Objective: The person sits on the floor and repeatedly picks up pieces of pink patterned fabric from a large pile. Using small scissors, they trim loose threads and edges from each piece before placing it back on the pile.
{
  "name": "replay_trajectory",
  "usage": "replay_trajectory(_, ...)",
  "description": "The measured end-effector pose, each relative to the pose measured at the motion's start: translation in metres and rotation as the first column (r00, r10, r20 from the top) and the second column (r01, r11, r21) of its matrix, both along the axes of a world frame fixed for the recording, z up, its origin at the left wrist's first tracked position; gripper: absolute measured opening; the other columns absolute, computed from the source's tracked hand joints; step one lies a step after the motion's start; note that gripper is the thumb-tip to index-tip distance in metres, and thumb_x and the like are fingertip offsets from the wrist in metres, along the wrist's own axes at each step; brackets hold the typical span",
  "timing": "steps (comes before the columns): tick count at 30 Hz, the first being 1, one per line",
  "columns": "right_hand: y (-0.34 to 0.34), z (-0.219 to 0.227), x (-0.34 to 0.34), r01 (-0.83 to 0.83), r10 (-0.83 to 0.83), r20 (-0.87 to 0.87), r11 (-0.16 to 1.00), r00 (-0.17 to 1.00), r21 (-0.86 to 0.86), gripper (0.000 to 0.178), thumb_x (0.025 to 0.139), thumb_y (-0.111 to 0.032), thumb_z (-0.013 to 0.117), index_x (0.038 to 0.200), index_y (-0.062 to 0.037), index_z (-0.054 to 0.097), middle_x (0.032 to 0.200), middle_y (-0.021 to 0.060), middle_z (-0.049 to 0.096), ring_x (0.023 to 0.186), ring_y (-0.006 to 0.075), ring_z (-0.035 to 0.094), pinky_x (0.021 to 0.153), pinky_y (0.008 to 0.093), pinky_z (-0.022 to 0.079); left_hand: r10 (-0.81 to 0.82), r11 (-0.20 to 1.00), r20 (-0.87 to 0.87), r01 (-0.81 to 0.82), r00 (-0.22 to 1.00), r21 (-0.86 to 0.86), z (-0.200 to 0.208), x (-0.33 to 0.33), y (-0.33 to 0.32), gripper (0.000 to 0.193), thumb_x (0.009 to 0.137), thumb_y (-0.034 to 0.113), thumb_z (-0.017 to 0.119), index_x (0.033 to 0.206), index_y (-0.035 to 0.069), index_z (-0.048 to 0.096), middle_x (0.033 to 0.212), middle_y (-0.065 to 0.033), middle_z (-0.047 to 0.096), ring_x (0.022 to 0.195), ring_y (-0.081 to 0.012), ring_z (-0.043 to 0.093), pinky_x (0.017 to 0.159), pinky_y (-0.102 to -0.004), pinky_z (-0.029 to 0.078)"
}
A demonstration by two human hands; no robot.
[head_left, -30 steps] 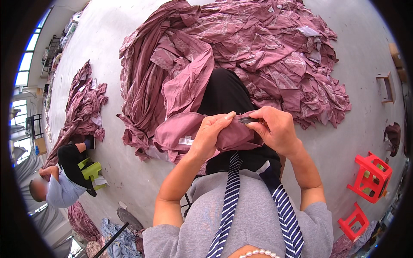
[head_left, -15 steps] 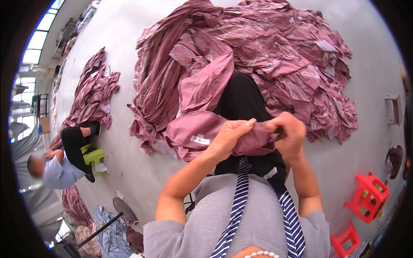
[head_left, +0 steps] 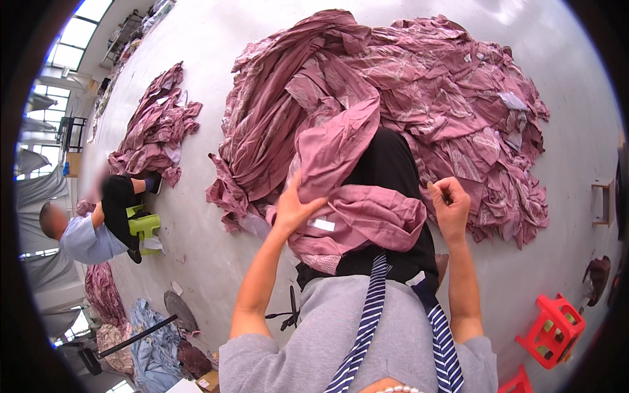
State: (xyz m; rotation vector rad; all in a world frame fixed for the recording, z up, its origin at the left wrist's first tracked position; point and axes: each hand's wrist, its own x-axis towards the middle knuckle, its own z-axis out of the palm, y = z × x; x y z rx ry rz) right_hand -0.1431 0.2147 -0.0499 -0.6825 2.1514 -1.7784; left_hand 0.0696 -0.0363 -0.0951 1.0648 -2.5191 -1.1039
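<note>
A dusty-pink cloth [head_left: 383, 213] with a small white label [head_left: 322, 224] lies across my black-trousered lap. It runs up into the large pink heap in front of me. My left hand [head_left: 295, 208] rests at the cloth's left part, thumb and forefinger stretched apart over it; its other fingers are partly hidden. Just right of the cloth, and apart from it, my right hand [head_left: 452, 204] is raised with its fingers curled closed. Something small and dark shows inside the curled fingers, too unclear to name.
A big heap of pink cloth [head_left: 458, 118] spreads over the floor ahead. At left, another person [head_left: 95, 232] sits on a green stool [head_left: 145, 226] beside a smaller pink pile [head_left: 154, 128]. Red plastic stools [head_left: 553, 331] stand at lower right, bluish cloth [head_left: 154, 344] at lower left.
My hands have parted: the left has shifted left along the cloth, and the right has come off it. The cloth's right end now lies loose on my lap. The view has shifted slightly.
</note>
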Motion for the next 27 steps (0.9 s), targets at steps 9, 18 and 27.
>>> replay_trajectory(9,-0.078,0.006,-0.002,-0.285,0.285,0.0,0.957,0.958,0.056,0.013,0.085,-0.009,0.069,0.084,-0.0008,0.059,0.061,0.0004,0.048,0.058,0.0029,0.04,0.05,0.0218,0.035,-0.571,0.747,-0.095,0.564,0.815,0.353,0.048,-0.02,0.081,0.036,0.076,0.019,0.069,0.105,-0.001,0.06,0.071,-0.0207,0.06,0.065,-0.0278,0.064,0.064,-0.0354,0.05)
replay_trajectory(18,-0.107,-0.058,0.023,-0.413,0.491,-0.171,0.841,0.854,0.348,0.026,0.082,-0.021,0.067,0.103,-0.0062,0.064,0.095,0.0128,0.066,0.084,0.0327,0.065,0.07,0.0387,0.051,0.06,0.958,-0.132,-0.02,0.989,0.285,0.026,-0.089,-0.035,0.028,0.091,0.028,0.06,0.093,0.002,0.068,0.07,-0.007,0.068,0.065,-0.0134,0.063,0.06,-0.0289,0.05)
replay_trajectory(27,-0.103,-0.06,0.026,-0.36,0.427,-0.149,0.87,0.892,0.338,0.025,0.079,-0.015,0.07,0.102,-0.0065,0.065,0.088,0.0119,0.067,0.073,0.028,0.065,0.065,0.0347,0.05,0.413,0.908,0.11,-0.418,0.904,0.031,-0.1,-0.15,-0.104,0.032,0.077,0.03,0.058,0.081,0.0,0.069,0.088,-0.0207,0.068,0.086,-0.033,0.067,0.076,-0.0442,0.051)
